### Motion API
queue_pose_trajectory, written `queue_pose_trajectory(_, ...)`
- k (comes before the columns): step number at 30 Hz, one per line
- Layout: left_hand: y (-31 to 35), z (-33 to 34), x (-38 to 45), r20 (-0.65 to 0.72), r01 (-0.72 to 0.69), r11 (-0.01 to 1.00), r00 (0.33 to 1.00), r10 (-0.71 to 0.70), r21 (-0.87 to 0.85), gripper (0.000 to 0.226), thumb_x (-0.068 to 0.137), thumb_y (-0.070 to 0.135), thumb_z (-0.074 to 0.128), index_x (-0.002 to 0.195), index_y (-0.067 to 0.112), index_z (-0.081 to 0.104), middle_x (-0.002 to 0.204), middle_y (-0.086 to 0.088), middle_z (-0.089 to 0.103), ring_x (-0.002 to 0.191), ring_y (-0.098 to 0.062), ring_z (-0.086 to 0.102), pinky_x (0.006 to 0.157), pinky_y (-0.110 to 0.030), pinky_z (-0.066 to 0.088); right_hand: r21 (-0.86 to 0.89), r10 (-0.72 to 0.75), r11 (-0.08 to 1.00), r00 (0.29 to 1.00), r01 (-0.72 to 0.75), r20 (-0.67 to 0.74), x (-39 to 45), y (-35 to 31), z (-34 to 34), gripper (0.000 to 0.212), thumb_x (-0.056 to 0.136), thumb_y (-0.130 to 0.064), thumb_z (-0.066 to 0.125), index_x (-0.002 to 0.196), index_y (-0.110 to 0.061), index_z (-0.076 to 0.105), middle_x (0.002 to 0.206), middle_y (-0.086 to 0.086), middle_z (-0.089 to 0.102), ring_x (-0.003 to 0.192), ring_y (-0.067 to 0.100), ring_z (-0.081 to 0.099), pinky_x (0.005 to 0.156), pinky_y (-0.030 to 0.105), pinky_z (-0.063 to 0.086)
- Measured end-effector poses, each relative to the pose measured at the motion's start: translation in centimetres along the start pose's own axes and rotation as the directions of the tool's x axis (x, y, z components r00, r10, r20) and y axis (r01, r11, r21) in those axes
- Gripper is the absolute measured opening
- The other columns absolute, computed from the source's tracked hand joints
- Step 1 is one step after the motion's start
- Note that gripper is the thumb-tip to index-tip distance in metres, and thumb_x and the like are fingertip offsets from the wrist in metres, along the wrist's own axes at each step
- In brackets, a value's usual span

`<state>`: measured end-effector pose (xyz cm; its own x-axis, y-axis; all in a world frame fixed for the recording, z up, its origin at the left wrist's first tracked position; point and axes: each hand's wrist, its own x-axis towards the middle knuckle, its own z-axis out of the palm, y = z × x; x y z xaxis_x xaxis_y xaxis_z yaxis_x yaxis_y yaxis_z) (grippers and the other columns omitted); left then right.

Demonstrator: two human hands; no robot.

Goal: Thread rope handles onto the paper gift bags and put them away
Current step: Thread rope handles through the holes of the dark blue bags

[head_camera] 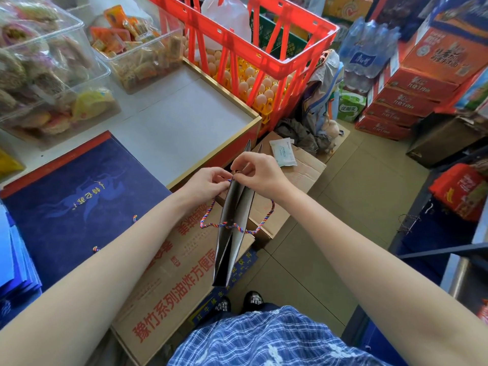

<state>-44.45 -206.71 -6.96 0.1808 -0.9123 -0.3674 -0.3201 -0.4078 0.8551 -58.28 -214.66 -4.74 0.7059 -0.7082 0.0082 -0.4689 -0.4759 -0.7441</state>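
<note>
1. Hanging in the air between both hands, a folded paper bag (pixel 232 228) is seen edge-on from its open top, its long axis running from the hands back toward the person's feet.
2. A braided multicoloured rope handle (pixel 211 225) loops across the near part of the bag, one loop drooping to each side.
3. The left hand (pixel 204 182) pinches the rope end at the bag's far top edge, fingers (pixel 224 173) curled narrow.
4. The right hand (pixel 260 173) pinches the same edge from the other side, fingertips bent close together, touching the left hand's.
5. Both forearms reach forward and converge over a printed cardboard box (pixel 169 281) on the floor.
6. To the left, the bench (pixel 190 112) ends in a gold-trimmed corner just beside the hands; a stack of flat blue bags (pixel 79 196) lies on it.
7. Behind stands a red crate (pixel 253 40); open tiled floor (pixel 364 196) lies to the right.
</note>
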Motion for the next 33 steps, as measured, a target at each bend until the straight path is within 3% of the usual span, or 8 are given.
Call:
queue_pose_trajectory(4, 0.6, 0.0, 0.5, -0.074, -0.014, 0.997, 0.997, 0.02, 0.073, 0.008, 0.089, 0.021, 0.061, 0.084, 0.019, 0.066, 0.075, 0.003, 0.062, 0.071, -0.011, 0.054, 0.067, -0.027, 0.042, -0.129, -0.06, 0.99, 0.997, 0.065, 0.045, -0.4, 0.3, -0.3, 0.011, 0.08, -0.004, 0.066, 0.091, -0.006, 0.066, 0.084, 0.007, 0.066, 0.075, 0.017, 0.059, 0.073, 0.032, 0.05)
queue_pose_trajectory(8, 1.2, 0.3, 0.2, -0.126, 0.006, 0.999, 0.992, -0.001, 0.041, 0.007, 0.083, 0.024, 0.069, 0.081, 0.017, 0.071, 0.072, 0.007, 0.06, 0.073, -0.008, 0.051, 0.065, -0.023, 0.04, -0.181, -0.042, 0.982, 0.998, 0.048, 0.04, -0.9, 0.3, 0.1, 0.019, 0.082, -0.002, 0.062, 0.101, -0.003, 0.058, 0.088, 0.008, 0.066, 0.084, 0.026, 0.061, 0.08, 0.042, 0.049)
queue_pose_trajectory(15, 0.7, 0.0, -0.4, -0.162, 0.078, 0.995, 0.983, -0.088, -0.065, 0.007, 0.076, 0.028, 0.075, 0.078, 0.021, 0.073, 0.07, 0.003, 0.061, 0.071, -0.012, 0.053, 0.06, -0.025, 0.041, -0.139, -0.056, 0.988, 0.996, 0.066, 0.069, -1.1, 0.2, 0.8, 0.036, 0.085, -0.001, 0.06, 0.12, -0.005, 0.051, 0.097, 0.006, 0.062, 0.085, 0.016, 0.057, 0.082, 0.033, 0.05)
queue_pose_trajectory(20, 0.8, -0.2, -0.5, -0.211, 0.137, 0.987, 0.965, -0.152, -0.085, 0.018, 0.075, 0.033, 0.076, 0.08, 0.016, 0.073, 0.06, 0.005, 0.057, 0.055, -0.007, 0.043, 0.053, -0.023, 0.035, -0.149, -0.091, 0.982, 0.983, 0.115, 0.157, -1.5, 0.3, 0.4, 0.044, 0.083, 0.0, 0.059, 0.125, -0.008, 0.048, 0.106, 0.006, 0.06, 0.089, 0.019, 0.059, 0.082, 0.031, 0.049)
queue_pose_trajectory(24, 0.2, -1.1, -0.3, -0.256, 0.195, 0.98, 0.946, -0.197, -0.035, 0.03, 0.074, 0.041, 0.075, 0.062, 0.014, 0.068, 0.056, -0.001, 0.054, 0.048, -0.012, 0.037, 0.053, -0.025, 0.031, -0.235, -0.048, 0.966, 0.965, 0.111, 0.259, -2.5, 0.5, -1.3, 0.027, 0.085, 0.0, 0.051, 0.11, -0.007, 0.058, 0.103, 0.006, 0.065, 0.08, 0.013, 0.059, 0.08, 0.031, 0.049)
queue_pose_trajectory(28, 0.0, -1.3, -0.1, -0.273, 0.211, 0.976, 0.937, -0.219, -0.06, 0.04, 0.073, 0.046, 0.074, 0.052, 0.015, 0.061, 0.056, -0.002, 0.056, 0.053, -0.014, 0.041, 0.06, -0.027, 0.035, -0.238, 0.06, 0.969, 0.867, 0.069, 0.495, -3.3, 0.1, -2.5, 0.02, 0.083, -0.005, 0.058, 0.101, -0.013, 0.065, 0.097, -0.001, 0.067, 0.075, 0.002, 0.057, 0.07, 0.015, 0.046)
queue_pose_trajectory(31, 0.2, -1.0, -0.1, -0.287, 0.189, 0.974, 0.933, -0.217, -0.124, 0.034, 0.075, 0.039, 0.075, 0.056, 0.016, 0.059, 0.051, 0.005, 0.055, 0.053, -0.011, 0.047, 0.056, -0.023, 0.038, -0.165, 0.039, 0.985, 0.887, 0.043, 0.459, -3.5, -0.3, -1.7, 0.013, 0.079, -0.011, 0.068, 0.092, -0.012, 0.069, 0.087, -0.003, 0.068, 0.079, 0.01, 0.063, 0.071, 0.02, 0.048)
queue_pose_trajectory(33, 0.1, -0.8, -0.1, -0.276, 0.142, 0.968, 0.941, -0.197, -0.204, 0.022, 0.079, 0.03, 0.073, 0.067, 0.016, 0.06, 0.068, -0.002, 0.059, 0.058, -0.01, 0.053, 0.058, -0.021, 0.045, -0.133, 0.0, 0.989, 0.905, 0.063, 0.425, -3.5, -0.5, -1.0, 0.008, 0.079, -0.01, 0.07, 0.086, -0.007, 0.071, 0.079, -0.002, 0.067, 0.072, 0.007, 0.059, 0.069, 0.017, 0.045)
